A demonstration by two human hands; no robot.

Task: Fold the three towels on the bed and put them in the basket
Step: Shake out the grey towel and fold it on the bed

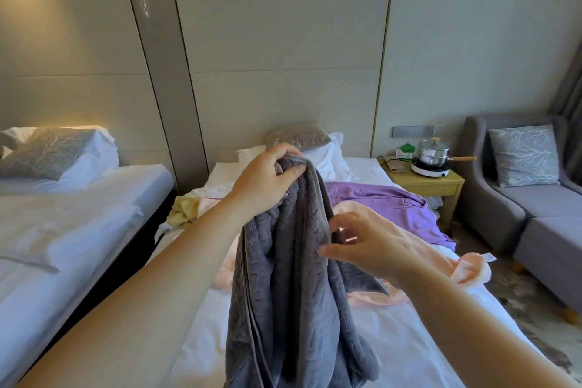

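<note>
So the grey towel [283,293] is off the bed [393,340] right now, hanging straight down in a bunched column from the left hand [267,176]. That hand has the top of it bunched tight in its curled fingers, up high and a bit to the far side. The long axis is basically vertical, and the bottom drops out of sight at the near edge.

The right hand [362,249] is lower and to the right of the towel. Its fingers [327,251] are loosely spread and just touching the right-hand hem. I wouldn't call that a grip; it's got hold of nothing as far as I can see.

What matters, I think, is that the hem runs up from the right hand to the left one. So the right hand is the nearer one to follow that edge and find a second corner, then spread the thing sideways.

The pink towel [409,239] lies flat on the bed just behind the hands. The purple towel [387,198] is farther back and to the right. Neither looks folded, and I can't see a basket anywhere.
</note>
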